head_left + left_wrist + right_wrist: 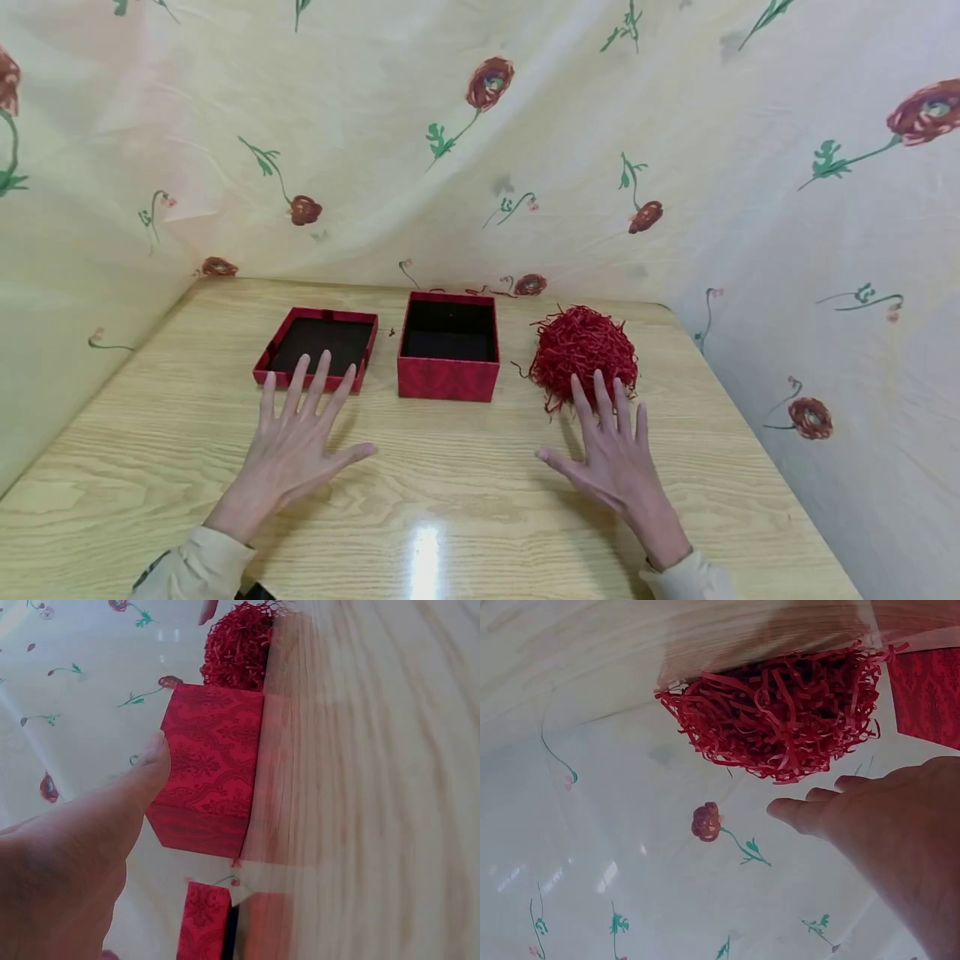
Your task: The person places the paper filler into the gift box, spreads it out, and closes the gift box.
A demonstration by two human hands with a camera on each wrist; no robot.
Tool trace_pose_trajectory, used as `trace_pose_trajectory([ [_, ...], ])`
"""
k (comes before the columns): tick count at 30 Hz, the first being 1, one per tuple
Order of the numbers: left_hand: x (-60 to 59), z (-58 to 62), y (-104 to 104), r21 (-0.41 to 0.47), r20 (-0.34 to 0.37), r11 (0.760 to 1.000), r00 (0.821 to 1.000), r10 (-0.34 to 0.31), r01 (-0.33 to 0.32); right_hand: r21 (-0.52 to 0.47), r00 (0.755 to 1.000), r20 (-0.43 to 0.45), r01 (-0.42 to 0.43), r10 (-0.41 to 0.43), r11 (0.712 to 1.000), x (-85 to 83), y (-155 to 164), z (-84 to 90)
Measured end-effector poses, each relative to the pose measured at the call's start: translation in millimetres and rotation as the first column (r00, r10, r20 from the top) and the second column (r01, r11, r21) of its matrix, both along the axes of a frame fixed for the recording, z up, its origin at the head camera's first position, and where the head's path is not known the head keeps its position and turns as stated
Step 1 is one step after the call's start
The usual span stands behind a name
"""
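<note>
Both grips spread flat, empty; right hand (611,454) near shredded paper (583,352); left hand (296,446) before lid (315,343).

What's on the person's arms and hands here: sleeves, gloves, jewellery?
Both hands are bare: the left hand and the right hand show no gloves and no rings on the fingers. Each arm wears a light beige long sleeve: left sleeve, right sleeve, ending at the wrist. No watch or bracelet shows.
</note>
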State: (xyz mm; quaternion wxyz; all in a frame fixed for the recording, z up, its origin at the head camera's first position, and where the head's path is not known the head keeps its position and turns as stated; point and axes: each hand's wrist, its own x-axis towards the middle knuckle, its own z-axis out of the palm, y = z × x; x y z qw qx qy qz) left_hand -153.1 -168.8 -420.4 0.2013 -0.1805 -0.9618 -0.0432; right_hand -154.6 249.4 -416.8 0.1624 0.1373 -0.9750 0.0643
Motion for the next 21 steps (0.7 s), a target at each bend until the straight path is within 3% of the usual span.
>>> trace_pose_trajectory([
  [6,-3.7,0.1,2,0.043,0.053,0.999,0.999,-0.006,0.003,-0.059,1.000,0.004,-0.009,0.009,0.998,-13.7,6,3.8],
  [11,-14.6,4.5,5,0.157,0.126,0.987,0.991,-0.037,0.017,-0.191,1.000,-0.005,-0.017,0.016,0.981,-36.8,12,8.2],
  [17,-26.2,5.2,9,0.292,0.191,0.956,0.978,-0.079,0.021,-0.330,1.000,-0.020,-0.006,0.000,0.944,-65.5,14,12.4],
  [21,-36.3,3.6,11,0.387,0.196,0.921,0.972,-0.132,0.046,-0.372,0.999,-0.024,0.029,-0.041,0.928,-78.6,19,14.7],
])
